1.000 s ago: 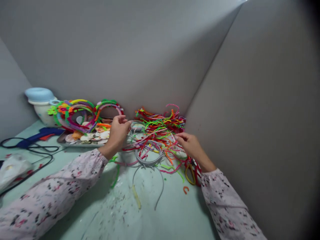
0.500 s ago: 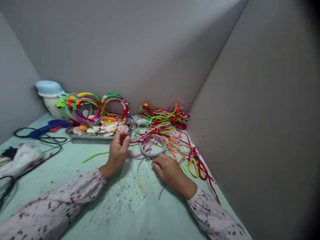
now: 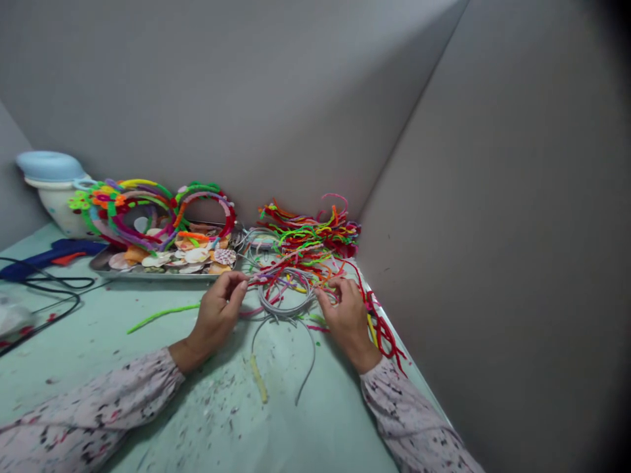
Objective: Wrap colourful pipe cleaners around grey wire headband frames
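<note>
A coil of grey wire (image 3: 284, 311) lies on the table between my hands, its loose ends trailing toward me. One end carries a strip of yellowish tape (image 3: 258, 380). My left hand (image 3: 219, 314) is at the coil's left, thumb and fingers drawn together by a thin pinkish strand; whether it grips the strand is unclear. At the coil's right edge, my right hand (image 3: 346, 322) has its fingers curled and the thumb close to the fingertips; what they pinch is too small to tell. Loose pipe cleaners (image 3: 315, 230) in many colours are heaped behind the coil.
A metal tray (image 3: 158, 276) of seashells (image 3: 192, 255) stands at the back left, with fuzzy coloured headbands (image 3: 142, 217) on it. Left of it are a lidded white tub (image 3: 62, 203), a blue tool (image 3: 54, 256) and a black cable (image 3: 64, 309). Grey panels border the table.
The view has turned to the right. My right hand has moved up from the coil's near side to its right edge. My left hand remains beside the coil.
</note>
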`<state>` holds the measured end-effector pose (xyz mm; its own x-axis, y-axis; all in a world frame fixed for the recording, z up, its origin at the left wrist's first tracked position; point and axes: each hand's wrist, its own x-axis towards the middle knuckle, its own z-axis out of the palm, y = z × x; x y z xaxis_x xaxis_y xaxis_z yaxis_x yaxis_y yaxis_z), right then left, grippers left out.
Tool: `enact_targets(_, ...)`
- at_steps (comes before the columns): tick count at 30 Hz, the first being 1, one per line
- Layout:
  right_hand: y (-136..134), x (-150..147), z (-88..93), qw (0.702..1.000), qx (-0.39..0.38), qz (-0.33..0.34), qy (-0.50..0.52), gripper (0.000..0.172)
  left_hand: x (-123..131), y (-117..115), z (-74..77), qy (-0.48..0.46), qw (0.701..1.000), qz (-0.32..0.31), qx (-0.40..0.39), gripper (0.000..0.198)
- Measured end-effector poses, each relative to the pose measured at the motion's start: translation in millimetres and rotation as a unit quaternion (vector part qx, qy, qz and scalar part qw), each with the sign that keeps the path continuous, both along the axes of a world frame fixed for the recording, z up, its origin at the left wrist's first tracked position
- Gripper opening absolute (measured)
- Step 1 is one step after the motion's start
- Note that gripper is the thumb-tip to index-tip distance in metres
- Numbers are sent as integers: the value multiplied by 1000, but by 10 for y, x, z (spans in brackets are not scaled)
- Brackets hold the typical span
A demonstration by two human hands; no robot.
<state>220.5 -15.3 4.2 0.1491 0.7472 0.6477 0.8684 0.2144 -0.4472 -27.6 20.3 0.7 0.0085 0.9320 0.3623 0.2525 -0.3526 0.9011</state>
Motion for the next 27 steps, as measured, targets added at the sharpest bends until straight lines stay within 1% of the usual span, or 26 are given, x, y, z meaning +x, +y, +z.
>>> enact_targets(2, 47, 57, -65, 999, -31, -10, -10, 25, 2, -1, -7, 1, 1000, 0, -3, 20)
enact_targets(4, 76, 86, -140, 999, -50, -10, -10, 21, 2, 1, -14, 4, 1000, 1, -4, 20)
enact_targets(6, 92, 96, -188, 998, -51, -7, 18, 22, -1, 7, -22, 6, 1000, 0, -3, 20)
enact_targets(8, 99, 99, -197, 996, -37, -1, 84, 24, -5, 15, -31, 8, 1000, -3, -2, 20)
enact_targets(10, 103, 106, -182, 984, -19, 13, 176, 27, -6, 21, -39, 10, 1000, -5, -2, 20)
enact_targets(13, 115, 138, -161, 954, 9, 20, 298, 28, -1, 20, -38, 13, 1000, -10, -5, 21)
enact_targets(17, 136, 191, -171, 919, 50, 5, 390, 28, 10, 5, -12, 15, 1000, -20, -11, 21)
enact_targets(20, 137, 194, -175, 911, 67, 7, 407, 27, 10, -5, 2, 12, 1000, -18, -8, 21)
enact_targets(24, 103, 149, -165, 922, 50, 49, 381, 28, 1, -2, -8, 3, 1000, -20, -14, 21)
enact_targets(27, 72, 105, -167, 923, 31, 75, 377, 24, -2, 5, -21, 2, 1000, -10, -11, 21)
